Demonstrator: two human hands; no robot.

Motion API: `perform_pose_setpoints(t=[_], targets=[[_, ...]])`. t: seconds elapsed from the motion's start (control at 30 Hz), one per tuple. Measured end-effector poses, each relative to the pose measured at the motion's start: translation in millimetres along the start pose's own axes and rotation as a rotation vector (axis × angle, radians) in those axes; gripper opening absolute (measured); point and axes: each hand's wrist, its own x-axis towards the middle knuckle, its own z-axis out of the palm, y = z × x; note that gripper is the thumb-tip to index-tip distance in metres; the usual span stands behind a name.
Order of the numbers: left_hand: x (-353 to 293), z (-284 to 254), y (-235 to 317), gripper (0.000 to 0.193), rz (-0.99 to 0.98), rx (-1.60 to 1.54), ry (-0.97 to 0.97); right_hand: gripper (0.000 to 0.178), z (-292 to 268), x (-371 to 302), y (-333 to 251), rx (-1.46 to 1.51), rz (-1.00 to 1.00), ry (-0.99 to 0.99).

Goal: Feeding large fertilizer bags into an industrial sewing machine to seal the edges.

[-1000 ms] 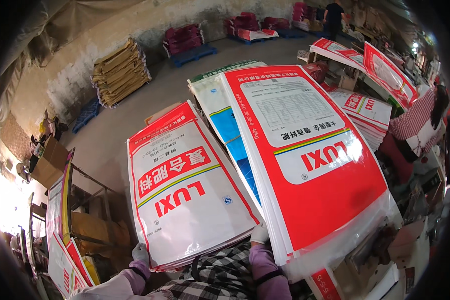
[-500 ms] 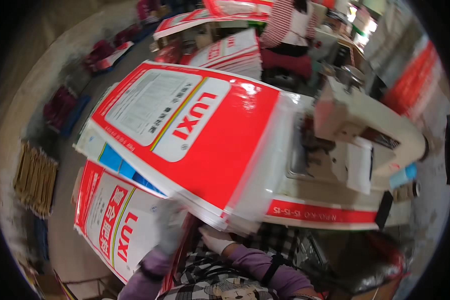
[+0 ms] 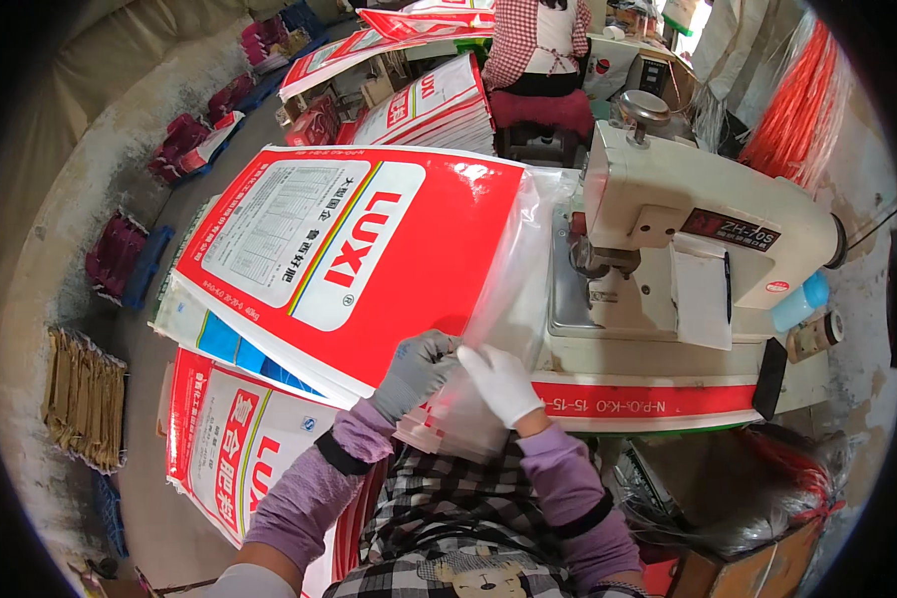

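A large red and white printed sack (image 3: 448, 269) lies on a stack in front of me, with a clear plastic liner (image 3: 513, 299) sticking out along its right side. My left hand (image 3: 417, 373), in a grey glove, is closed at the near corner of the sack, its fingertips pinching the liner's edge. Close against it, my right hand (image 3: 500, 383) wears a white glove and has its thumb and fingers closed on the same plastic. The exact pinch between the fingertips is partly hidden.
To the right stands a cream sewing machine (image 3: 708, 219) with a notepad (image 3: 703, 299) leaning on it. A blue bottle (image 3: 800, 302) is beside it. More sacks (image 3: 239, 439) lie lower left. A person (image 3: 538, 50) sits at the back near another sack pile (image 3: 429, 110).
Both hands have moved up and together at the liner's near edge. The left came rightward from the sack's lower edge; the right rose from below it. The view has shifted slightly.
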Motion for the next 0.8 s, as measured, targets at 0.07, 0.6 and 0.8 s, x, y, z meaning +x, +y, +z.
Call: perform_pose_setpoints(t=[0.07, 0.6, 0.8], targets=[[-2.6, -12.8, 2.4, 0.006, 0.064, 0.148, 0.038, 0.031, 8.8, -4.0, -10.1, 0.13, -0.12, 0.059], [-19.1, -26.0, -32.2, 0.021, -0.084, -0.625, 0.336, 0.018, 24.8, -3.9, -70.1, 0.443, -0.183, -0.055], [-17.9, -69.7, -0.3, 0.034, -0.407, 0.417, -0.017, 0.017, 49.0, -10.7, -32.1, 0.27, -0.376, -0.286]])
